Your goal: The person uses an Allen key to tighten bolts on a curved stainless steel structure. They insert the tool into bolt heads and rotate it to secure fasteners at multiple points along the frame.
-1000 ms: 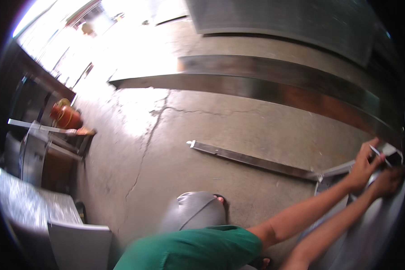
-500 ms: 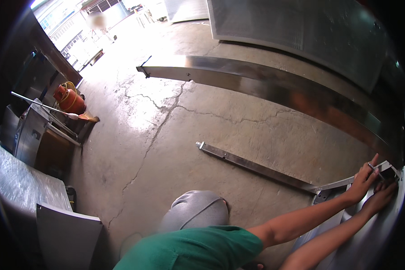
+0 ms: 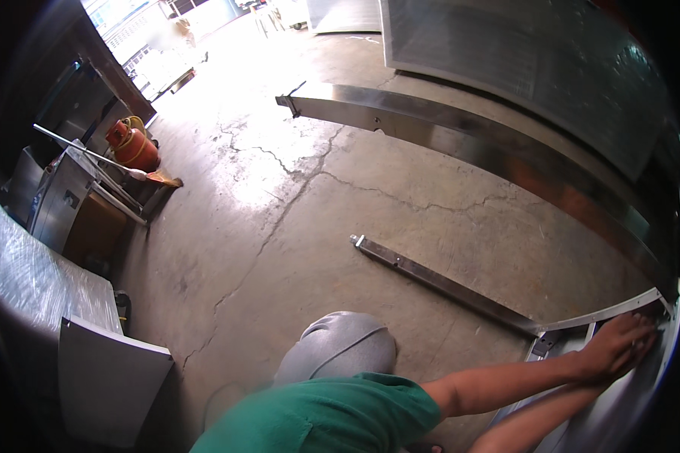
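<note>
At the far right, my left hand (image 3: 618, 349) is bent over the inner side of a metal frame (image 3: 604, 311). Its fingers are curled together near the frame's corner, and what they grip, if anything, is too small to make out. My right hand (image 3: 632, 364) lies just beneath, mostly covered by the left, so its fingers do not show clearly. Both forearms reach in over the frame's pale inner panel. A long narrow metal bar (image 3: 449, 289) lies on the floor, its near end meeting the frame's corner.
A long shiny metal beam (image 3: 461, 140) stretches across the floor beyond the bar. Large grey panels (image 3: 499, 60) stand behind it. At left are an orange gas cylinder (image 3: 134, 147), a broom (image 3: 98, 155) and a plastic-wrapped panel (image 3: 45, 272). My grey-clad knee (image 3: 344, 347) is below centre.
My left hand has moved down over the right one, and its raised finger has curled in. The thin metal piece at its fingers is hidden now. The view has shifted slightly.
</note>
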Motion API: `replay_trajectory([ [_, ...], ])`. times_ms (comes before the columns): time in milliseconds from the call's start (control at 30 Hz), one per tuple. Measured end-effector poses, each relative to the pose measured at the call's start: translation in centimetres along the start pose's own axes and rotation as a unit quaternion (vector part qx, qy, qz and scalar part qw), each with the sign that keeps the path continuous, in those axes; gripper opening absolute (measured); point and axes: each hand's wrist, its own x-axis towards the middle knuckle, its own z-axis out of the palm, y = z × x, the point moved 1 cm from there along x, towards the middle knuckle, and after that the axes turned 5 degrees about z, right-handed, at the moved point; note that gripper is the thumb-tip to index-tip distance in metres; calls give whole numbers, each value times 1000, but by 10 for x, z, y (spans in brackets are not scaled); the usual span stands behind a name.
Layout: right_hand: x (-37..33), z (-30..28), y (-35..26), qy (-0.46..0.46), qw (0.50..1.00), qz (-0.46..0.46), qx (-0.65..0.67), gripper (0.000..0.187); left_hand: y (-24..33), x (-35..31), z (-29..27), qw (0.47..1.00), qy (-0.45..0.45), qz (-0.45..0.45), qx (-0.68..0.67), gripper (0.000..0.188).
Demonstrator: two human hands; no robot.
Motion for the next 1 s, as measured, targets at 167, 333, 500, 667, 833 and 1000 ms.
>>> replay_trajectory([
  [167,-32,4,-32,-98,965,46,238,30,39,8,13,989,73,113,-64,30],
  [333,-21,21,-41,-214,885,30,412,32,59,8,7,993,-108,23,45,46],
  [500,-14,46,-49,-286,854,57,430,38,74,32,-1,998,-58,24,28,38],
  [667,-6,41,-41,-275,864,39,421,38,69,31,-4,999,-43,25,16,36],
  [833,-10,40,-46,-319,856,27,406,32,67,26,-2,999,-51,16,6,33],
  [1000,-29,48,-42,-276,865,-19,419,27,59,34,-3,999,-30,44,3,31],
])
